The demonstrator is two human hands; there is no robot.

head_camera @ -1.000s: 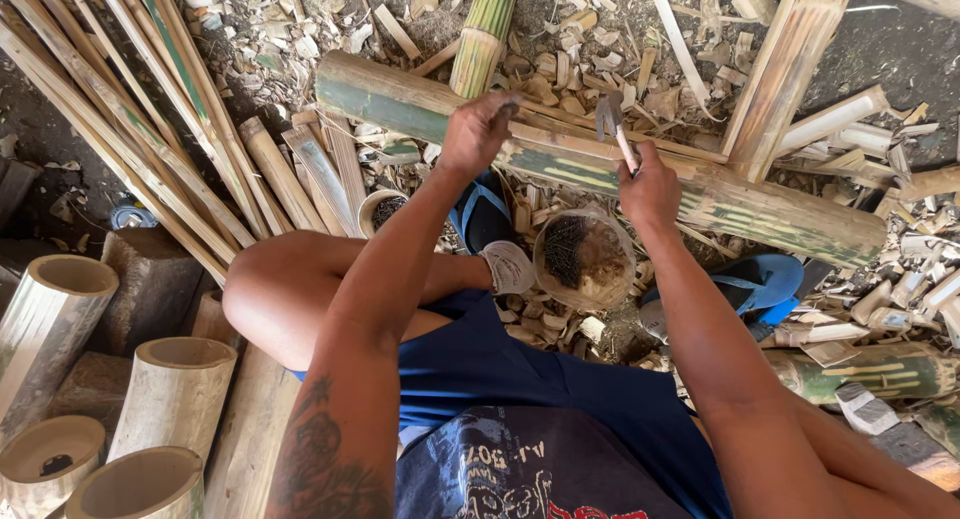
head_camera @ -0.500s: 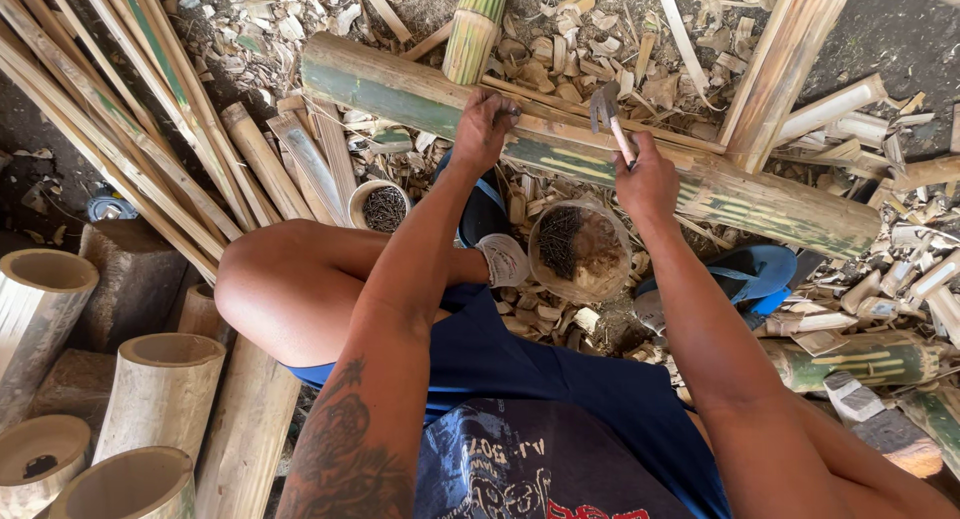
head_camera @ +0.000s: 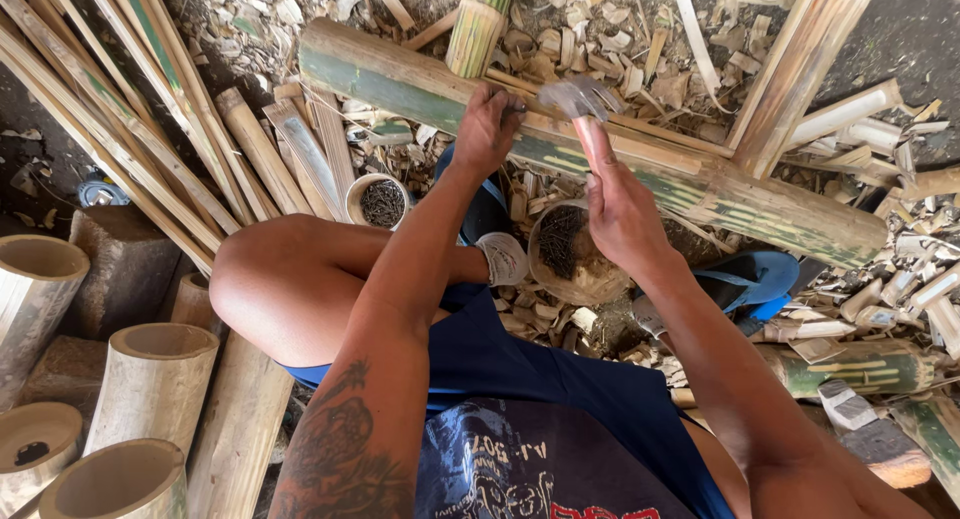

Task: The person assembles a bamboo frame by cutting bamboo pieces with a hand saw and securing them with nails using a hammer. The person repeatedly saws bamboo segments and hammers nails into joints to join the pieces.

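A thick green bamboo pole (head_camera: 400, 84) lies across the ground in front of me. My left hand (head_camera: 487, 129) rests on it with fingers pinched, apparently on a small nail that I cannot make out. My right hand (head_camera: 620, 214) grips the reddish handle of a hammer (head_camera: 582, 107). The blurred metal head hangs just right of the left fingers, over the pole. A round container of nails (head_camera: 570, 251) sits below the pole, between my hands.
A small cup of nails (head_camera: 382, 201) stands left of my forearm. Split bamboo strips (head_camera: 120, 119) lean at the left; cut bamboo tubes (head_camera: 150, 379) stand at the lower left. Wood chips litter the ground. A blue sandal (head_camera: 750, 279) lies at right.
The hammer head has swung from upper right down and left toward my left fingers on the pole. My left hand stays in place.
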